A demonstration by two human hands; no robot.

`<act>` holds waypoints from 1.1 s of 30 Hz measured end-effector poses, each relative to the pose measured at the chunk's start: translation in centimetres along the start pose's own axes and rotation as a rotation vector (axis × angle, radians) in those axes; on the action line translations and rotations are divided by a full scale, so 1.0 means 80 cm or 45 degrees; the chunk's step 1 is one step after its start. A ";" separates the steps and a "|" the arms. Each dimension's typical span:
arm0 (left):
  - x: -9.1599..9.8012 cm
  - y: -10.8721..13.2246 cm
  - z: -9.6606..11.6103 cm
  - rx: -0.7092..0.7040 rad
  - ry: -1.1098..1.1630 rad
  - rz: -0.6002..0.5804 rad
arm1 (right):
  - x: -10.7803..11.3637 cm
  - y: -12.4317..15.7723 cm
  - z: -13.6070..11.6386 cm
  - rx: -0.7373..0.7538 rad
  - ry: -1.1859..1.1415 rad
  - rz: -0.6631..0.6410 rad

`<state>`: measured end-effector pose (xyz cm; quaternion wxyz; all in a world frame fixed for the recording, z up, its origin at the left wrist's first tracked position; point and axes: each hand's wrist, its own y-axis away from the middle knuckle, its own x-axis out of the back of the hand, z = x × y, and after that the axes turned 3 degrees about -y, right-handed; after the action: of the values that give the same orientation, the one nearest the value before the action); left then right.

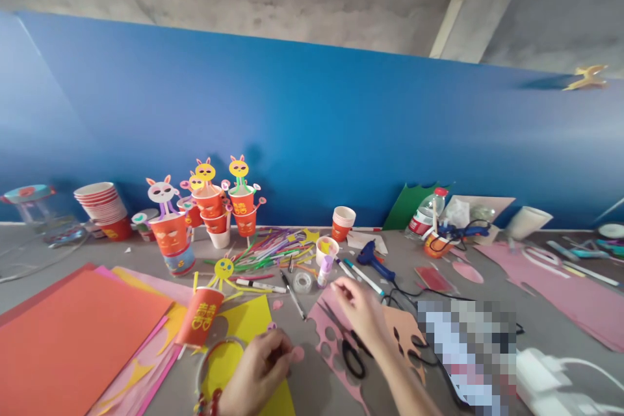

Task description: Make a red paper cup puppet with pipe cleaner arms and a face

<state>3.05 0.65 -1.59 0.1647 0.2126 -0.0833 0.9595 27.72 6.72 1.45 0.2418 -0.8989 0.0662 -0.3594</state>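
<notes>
My left hand (260,370) is closed, with a small round pink paper piece (297,354) sticking out at its fingertips. Another bit of pink and purple paper (272,325) shows just above its knuckles. My right hand (358,307) has its fingers pinched together, and whatever lies between them is too small to make out. Beside it stands a glue stick (324,273). Under the right forearm lie black-handled scissors (353,359) on a pink sheet with round holes (327,337). Left of my left hand, an orange paper cup (201,317) leans, with a yellow paper figure (225,269) on top.
Finished cup figures (168,234) stand at the back left, near stacked cups (100,205). Coloured sheets (82,344) cover the left. Pipe cleaners (273,250), a tape roll (303,282) and a blue glue gun (375,261) with its cord lie ahead. White chargers (541,370) sit right.
</notes>
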 end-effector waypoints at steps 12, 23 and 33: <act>0.001 0.001 0.003 -0.006 0.007 0.016 | 0.063 -0.056 0.012 -0.078 -0.156 0.438; -0.001 -0.002 0.010 0.060 0.028 0.041 | 0.024 -0.039 0.051 -0.152 -0.278 0.496; -0.001 0.000 0.002 -0.039 -0.125 0.050 | 0.042 -0.045 0.052 -0.158 -0.363 0.773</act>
<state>3.17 0.57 -1.47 0.1447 0.2552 -0.1100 0.9496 32.81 10.48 2.68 0.2896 -0.8923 0.3180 -0.1369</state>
